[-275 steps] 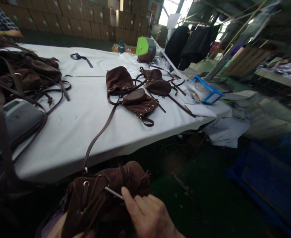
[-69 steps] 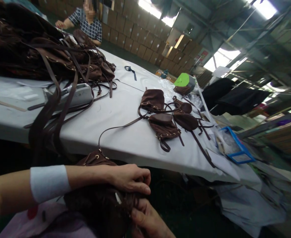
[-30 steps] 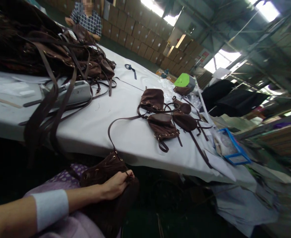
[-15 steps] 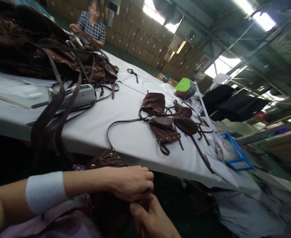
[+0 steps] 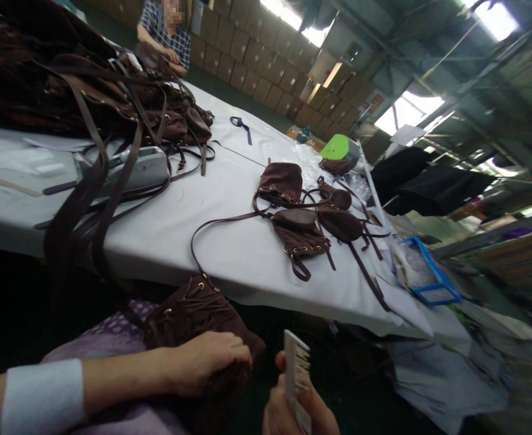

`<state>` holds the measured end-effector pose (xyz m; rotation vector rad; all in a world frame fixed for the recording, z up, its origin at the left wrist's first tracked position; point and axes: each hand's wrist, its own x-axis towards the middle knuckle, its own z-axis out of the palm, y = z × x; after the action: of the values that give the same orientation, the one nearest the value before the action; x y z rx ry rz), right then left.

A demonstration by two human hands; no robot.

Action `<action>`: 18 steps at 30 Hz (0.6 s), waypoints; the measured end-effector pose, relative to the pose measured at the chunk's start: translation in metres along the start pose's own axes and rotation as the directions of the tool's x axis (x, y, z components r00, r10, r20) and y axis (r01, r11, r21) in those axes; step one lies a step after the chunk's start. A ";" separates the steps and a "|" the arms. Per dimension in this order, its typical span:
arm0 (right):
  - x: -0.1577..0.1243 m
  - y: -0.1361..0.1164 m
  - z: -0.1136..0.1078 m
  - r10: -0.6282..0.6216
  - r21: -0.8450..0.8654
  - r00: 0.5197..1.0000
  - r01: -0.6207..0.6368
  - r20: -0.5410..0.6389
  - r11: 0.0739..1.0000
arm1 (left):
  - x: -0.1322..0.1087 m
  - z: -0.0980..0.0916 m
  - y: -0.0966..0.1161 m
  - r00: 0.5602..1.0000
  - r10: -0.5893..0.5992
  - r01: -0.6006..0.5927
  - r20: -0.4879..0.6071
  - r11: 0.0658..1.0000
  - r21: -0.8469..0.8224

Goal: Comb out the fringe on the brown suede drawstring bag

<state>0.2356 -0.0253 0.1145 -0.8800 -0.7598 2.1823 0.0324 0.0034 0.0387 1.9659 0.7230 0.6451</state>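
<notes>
A dark brown drawstring bag (image 5: 197, 311) with metal eyelets rests on my lap below the table edge. My left hand (image 5: 216, 362) is closed on the bag's lower part, its fingers curled into the fabric. To its right, apart from the bag, my right hand (image 5: 297, 408) grips a small white brush (image 5: 292, 368) with pale, uneven bristle tufts facing right. A thin brown strap (image 5: 223, 222) runs from the bag up onto the table, towards several similar small brown bags (image 5: 300, 232) lying there.
The white-covered table (image 5: 230, 266) crosses the view. On its left stands a large heap of brown bags (image 5: 98, 90) with straps hanging over the edge. A blue-framed basket (image 5: 429, 275) is at the right. A co-worker (image 5: 166, 42) stands at the far side, before stacked cartons (image 5: 248, 63).
My right hand has moved away from my left to the right, bringing the brush into view. My left hand has shifted left and down on the bag. The co-worker's raised hand has lowered.
</notes>
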 end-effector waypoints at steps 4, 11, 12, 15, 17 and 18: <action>-0.017 -0.031 0.004 -0.117 -0.188 0.977 0.083 -0.177 0.979 | 0.002 0.014 -0.007 0.986 -0.164 0.164 -0.040 0.986 0.001; 0.024 0.016 0.003 0.034 -0.459 0.976 -0.132 -0.216 0.879 | -0.007 -0.087 0.018 0.967 -0.203 0.162 -0.154 0.956 -0.244; 0.029 0.027 0.000 0.040 -0.452 0.974 -0.139 -0.223 0.881 | -0.012 -0.097 0.011 0.913 -0.314 0.246 -0.262 0.934 -0.260; 0.036 0.047 -0.007 0.006 -0.416 0.965 -0.118 -0.262 0.902 | -0.030 -0.103 -0.022 0.700 -0.579 0.484 -0.418 0.815 -0.320; 0.034 0.050 -0.008 -0.036 -0.422 0.958 -0.091 -0.284 0.902 | -0.040 -0.093 -0.040 0.678 -0.651 0.528 -0.340 0.754 -0.391; 0.033 0.050 -0.008 -0.061 -0.437 0.954 -0.077 -0.294 0.896 | -0.044 -0.088 -0.046 0.695 -0.666 0.523 -0.271 0.726 -0.446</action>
<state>0.2056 -0.0292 0.0627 -1.4098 -1.1200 1.8394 -0.0685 0.0416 0.0310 1.1546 1.3592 0.7142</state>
